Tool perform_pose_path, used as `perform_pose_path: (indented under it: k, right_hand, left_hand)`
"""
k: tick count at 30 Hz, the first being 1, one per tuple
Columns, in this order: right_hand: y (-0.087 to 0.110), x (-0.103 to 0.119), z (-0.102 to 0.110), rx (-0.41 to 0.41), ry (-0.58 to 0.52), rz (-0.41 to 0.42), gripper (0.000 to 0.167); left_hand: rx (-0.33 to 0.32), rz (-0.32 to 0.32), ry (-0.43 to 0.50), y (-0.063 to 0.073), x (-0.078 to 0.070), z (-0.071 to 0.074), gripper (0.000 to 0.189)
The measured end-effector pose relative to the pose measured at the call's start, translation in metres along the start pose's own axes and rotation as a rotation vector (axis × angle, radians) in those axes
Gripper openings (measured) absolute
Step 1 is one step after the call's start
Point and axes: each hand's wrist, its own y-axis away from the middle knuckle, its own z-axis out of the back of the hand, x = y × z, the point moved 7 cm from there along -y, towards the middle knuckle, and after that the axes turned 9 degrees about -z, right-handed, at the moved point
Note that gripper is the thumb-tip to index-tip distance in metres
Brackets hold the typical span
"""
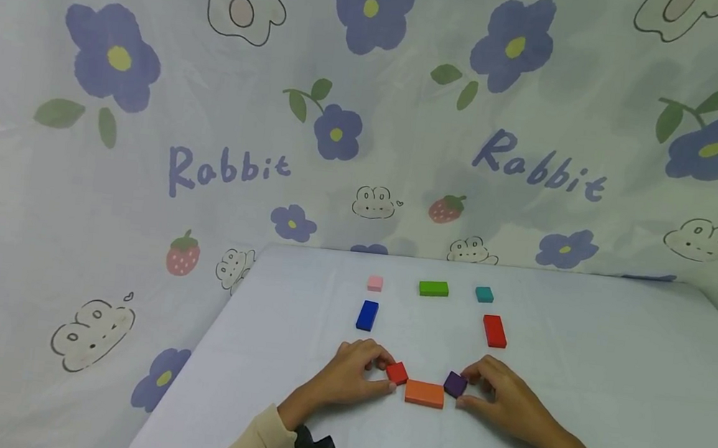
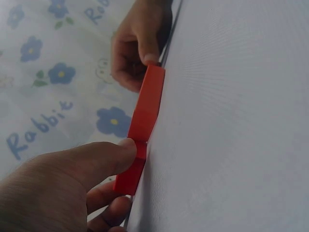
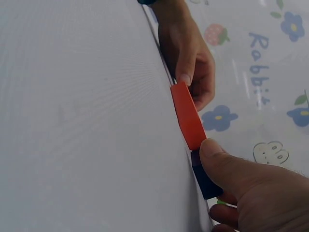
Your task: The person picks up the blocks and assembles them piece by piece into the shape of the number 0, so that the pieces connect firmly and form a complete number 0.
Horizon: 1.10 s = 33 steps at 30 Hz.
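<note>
My left hand [image 1: 354, 373] pinches a small red block [image 1: 396, 372] between thumb and fingers. On the other side, my right hand [image 1: 506, 399] holds a dark purple block [image 1: 455, 384] the same way. Between them an orange rectangular block [image 1: 425, 394] lies on the white table. The red block, turned at an angle, meets the orange one's left end; the purple block sits at its right end, also angled. In the left wrist view my left thumb [image 2: 126, 151] lies over the red block's near end, close to the orange block.
Farther back on the table [image 1: 612, 364] lie a blue block [image 1: 367, 316] at left and a red rectangular block [image 1: 494, 331] at right. Behind them a pink block [image 1: 375, 283], a green block [image 1: 433, 289] and a teal block [image 1: 485, 294] form a row. A printed curtain [image 1: 407, 128] hangs behind.
</note>
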Motion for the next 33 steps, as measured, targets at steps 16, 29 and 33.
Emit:
perform_pose_path:
  k: [16,29,33]
  right_hand:
    - [-0.007,0.006,0.014,0.081,-0.147,0.003,0.035]
    - [-0.008,-0.010,0.061,-0.091,-0.077,0.000,0.026]
    - [-0.018,-0.022,0.071,-0.080,-0.042,-0.010,0.026]
  left_hand:
    - [0.006,0.030,-0.001,0.005,0.004,0.001,0.033]
    - [0.020,-0.025,-0.034,-0.003,-0.001,-0.001,0.032]
    - [0.018,-0.011,-0.029,0.001,0.001,-0.001,0.032]
